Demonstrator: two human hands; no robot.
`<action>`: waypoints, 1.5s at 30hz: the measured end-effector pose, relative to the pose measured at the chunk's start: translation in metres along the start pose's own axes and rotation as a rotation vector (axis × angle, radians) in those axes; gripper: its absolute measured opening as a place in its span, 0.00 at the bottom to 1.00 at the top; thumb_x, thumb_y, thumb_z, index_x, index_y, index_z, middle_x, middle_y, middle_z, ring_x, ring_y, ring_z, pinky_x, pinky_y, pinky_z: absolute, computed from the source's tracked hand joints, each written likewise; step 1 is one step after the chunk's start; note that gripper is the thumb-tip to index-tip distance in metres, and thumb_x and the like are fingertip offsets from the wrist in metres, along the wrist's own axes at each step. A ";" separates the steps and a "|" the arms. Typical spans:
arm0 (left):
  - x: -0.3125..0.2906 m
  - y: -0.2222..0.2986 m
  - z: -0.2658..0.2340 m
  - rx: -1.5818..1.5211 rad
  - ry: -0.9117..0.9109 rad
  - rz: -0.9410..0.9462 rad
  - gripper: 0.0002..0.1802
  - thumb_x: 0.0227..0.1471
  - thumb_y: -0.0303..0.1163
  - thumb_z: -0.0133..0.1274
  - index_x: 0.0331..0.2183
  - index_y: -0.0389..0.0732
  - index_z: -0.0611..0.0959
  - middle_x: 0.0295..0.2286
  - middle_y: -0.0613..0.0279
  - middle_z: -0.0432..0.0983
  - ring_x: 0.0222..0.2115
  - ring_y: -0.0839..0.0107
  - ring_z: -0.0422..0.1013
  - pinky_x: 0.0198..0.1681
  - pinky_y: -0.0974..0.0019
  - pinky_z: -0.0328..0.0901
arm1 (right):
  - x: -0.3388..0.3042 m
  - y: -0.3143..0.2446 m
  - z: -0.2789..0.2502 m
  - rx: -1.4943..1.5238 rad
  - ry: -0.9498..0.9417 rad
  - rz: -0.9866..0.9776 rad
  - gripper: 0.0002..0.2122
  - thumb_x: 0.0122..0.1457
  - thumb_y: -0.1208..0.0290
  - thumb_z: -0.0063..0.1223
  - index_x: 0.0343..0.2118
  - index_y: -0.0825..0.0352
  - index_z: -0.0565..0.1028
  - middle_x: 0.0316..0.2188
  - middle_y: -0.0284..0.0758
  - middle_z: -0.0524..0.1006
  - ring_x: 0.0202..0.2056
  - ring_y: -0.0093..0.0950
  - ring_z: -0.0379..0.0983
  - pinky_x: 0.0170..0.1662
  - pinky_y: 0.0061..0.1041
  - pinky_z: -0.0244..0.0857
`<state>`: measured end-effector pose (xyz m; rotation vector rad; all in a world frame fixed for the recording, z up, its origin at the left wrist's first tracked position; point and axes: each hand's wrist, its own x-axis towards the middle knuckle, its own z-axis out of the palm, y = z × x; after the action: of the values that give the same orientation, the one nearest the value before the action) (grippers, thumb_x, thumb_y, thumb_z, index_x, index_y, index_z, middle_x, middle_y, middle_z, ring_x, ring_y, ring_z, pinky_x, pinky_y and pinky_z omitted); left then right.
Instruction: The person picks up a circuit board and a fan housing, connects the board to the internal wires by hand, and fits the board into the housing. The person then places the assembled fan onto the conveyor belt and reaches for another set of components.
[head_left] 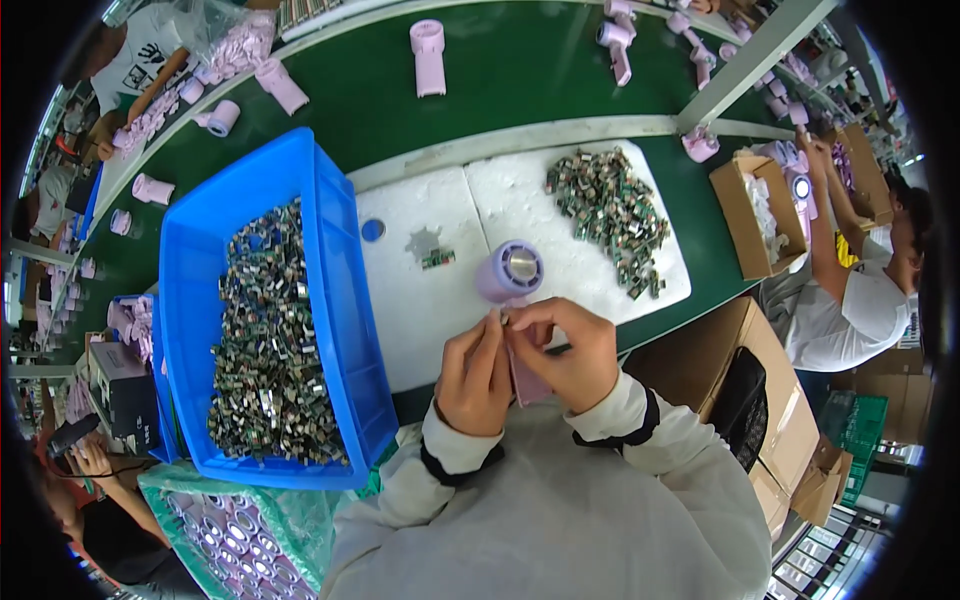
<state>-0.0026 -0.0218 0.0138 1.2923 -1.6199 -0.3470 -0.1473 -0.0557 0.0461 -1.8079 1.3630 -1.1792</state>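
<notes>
A lilac hair dryer (497, 279) with a round, silver-centred head is held close in front of me, its pink handle pointing back toward my body. My left hand (474, 378) is closed at the left of the handle, thumb and fingertips pinched at its upper end. From the right, my right hand (577, 352) grips the same spot, its thumb and forefinger meeting the left fingertips. Any small part between the fingertips is too hidden to make out. Just beyond lies one small green circuit board (437, 259) on the white foam sheet (420, 330).
A deep blue bin (345, 330) full of small circuit boards stands on the left. More circuit boards (610, 215) are heaped on the foam's right side. Pink housings (428, 60) lie along the green conveyor (370, 90). Cardboard boxes (700, 345) stand at right; other people work on both sides.
</notes>
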 end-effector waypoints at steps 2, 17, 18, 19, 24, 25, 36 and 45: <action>0.012 0.002 -0.011 -0.074 -0.071 -0.012 0.21 0.54 0.18 0.57 0.52 0.31 0.79 0.47 0.44 0.73 0.46 0.50 0.74 0.49 0.57 0.70 | 0.016 0.002 -0.005 0.043 -0.164 0.027 0.12 0.49 0.84 0.64 0.36 0.68 0.75 0.34 0.31 0.83 0.26 0.14 0.71 0.29 0.15 0.65; 0.041 -0.036 0.004 0.313 -0.175 -0.039 0.19 0.58 0.25 0.53 0.52 0.36 0.77 0.54 0.41 0.66 0.57 0.43 0.62 0.63 0.41 0.54 | 0.351 0.148 -0.070 0.168 -0.242 0.343 0.13 0.57 0.78 0.59 0.46 0.69 0.76 0.31 0.32 0.81 0.25 0.20 0.73 0.29 0.18 0.68; 0.040 -0.036 0.004 0.302 -0.175 -0.044 0.18 0.57 0.25 0.54 0.51 0.36 0.78 0.52 0.43 0.67 0.55 0.44 0.63 0.63 0.41 0.55 | 0.361 0.156 -0.069 0.087 -0.225 0.270 0.13 0.57 0.78 0.59 0.46 0.68 0.77 0.31 0.31 0.81 0.25 0.19 0.73 0.29 0.17 0.68; 0.040 -0.036 0.003 0.291 -0.175 -0.049 0.17 0.57 0.24 0.54 0.49 0.37 0.79 0.51 0.44 0.69 0.54 0.46 0.65 0.63 0.41 0.56 | 0.368 0.164 -0.070 0.089 -0.226 0.256 0.13 0.57 0.78 0.59 0.46 0.68 0.77 0.31 0.31 0.81 0.25 0.19 0.73 0.29 0.17 0.68; 0.036 -0.038 0.002 0.285 -0.170 -0.066 0.18 0.52 0.22 0.57 0.47 0.39 0.79 0.44 0.47 0.71 0.48 0.47 0.67 0.61 0.44 0.58 | 0.389 0.210 -0.127 -0.655 0.264 0.028 0.16 0.51 0.67 0.66 0.44 0.64 0.79 0.37 0.39 0.83 0.37 0.36 0.80 0.44 0.32 0.74; 0.036 -0.038 0.002 0.272 -0.161 -0.069 0.18 0.52 0.21 0.57 0.47 0.39 0.79 0.44 0.48 0.71 0.47 0.48 0.68 0.60 0.45 0.59 | 0.389 0.220 -0.139 -0.941 0.515 0.079 0.17 0.50 0.64 0.66 0.43 0.63 0.80 0.38 0.41 0.83 0.39 0.41 0.80 0.48 0.36 0.74; 0.037 -0.031 0.002 0.182 -0.101 -0.136 0.16 0.49 0.20 0.61 0.43 0.37 0.83 0.39 0.53 0.74 0.42 0.53 0.72 0.48 0.55 0.67 | 0.354 0.218 -0.174 0.775 0.244 0.851 0.07 0.63 0.71 0.55 0.36 0.70 0.75 0.22 0.31 0.74 0.21 0.21 0.71 0.22 0.19 0.67; 0.038 -0.007 -0.022 -0.162 -0.029 -0.231 0.13 0.51 0.20 0.63 0.41 0.34 0.84 0.35 0.50 0.79 0.35 0.57 0.78 0.40 0.63 0.72 | 0.097 0.011 -0.098 0.435 -0.560 0.681 0.15 0.64 0.63 0.57 0.42 0.73 0.76 0.29 0.37 0.79 0.21 0.23 0.76 0.25 0.22 0.74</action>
<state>0.0218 -0.0496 0.0381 1.3567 -1.4373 -0.6279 -0.2311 -0.1452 0.1090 -1.0972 1.1265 -0.4928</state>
